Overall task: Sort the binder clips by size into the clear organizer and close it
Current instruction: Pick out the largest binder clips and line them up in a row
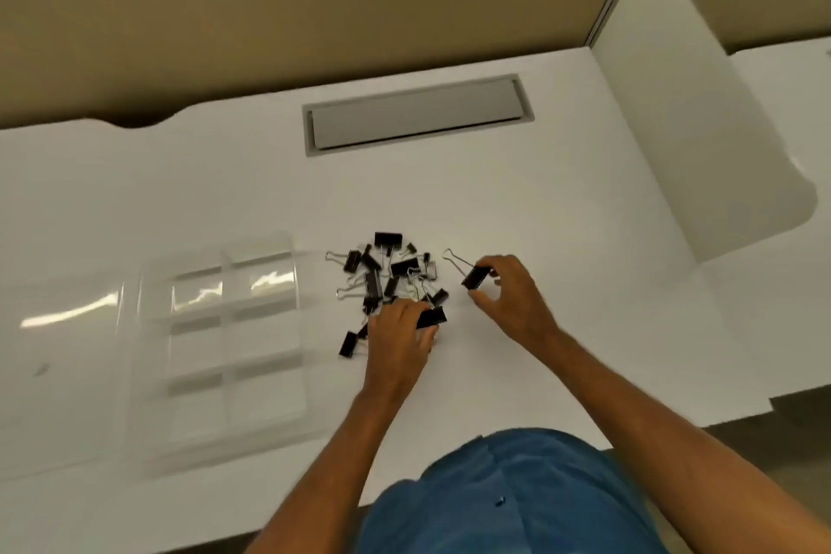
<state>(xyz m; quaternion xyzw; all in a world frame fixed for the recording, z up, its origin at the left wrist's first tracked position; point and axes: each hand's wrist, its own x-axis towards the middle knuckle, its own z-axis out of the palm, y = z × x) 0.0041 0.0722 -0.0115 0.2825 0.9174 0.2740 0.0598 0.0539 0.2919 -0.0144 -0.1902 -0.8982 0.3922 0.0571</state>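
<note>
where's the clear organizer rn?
Head view: the clear organizer lies open on the white desk, on the person's left, just left of the binder clip pile and the left hand.

Your left hand (398,335) covers part of the clip pile (386,272); clip sizes blur together, and the clear organizer's (225,328) compartments hardly show.

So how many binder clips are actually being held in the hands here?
2. The right hand pinches one binder clip to the right of the pile; the left hand grips another at the pile's near edge. More may be hidden beneath the left hand.
</note>
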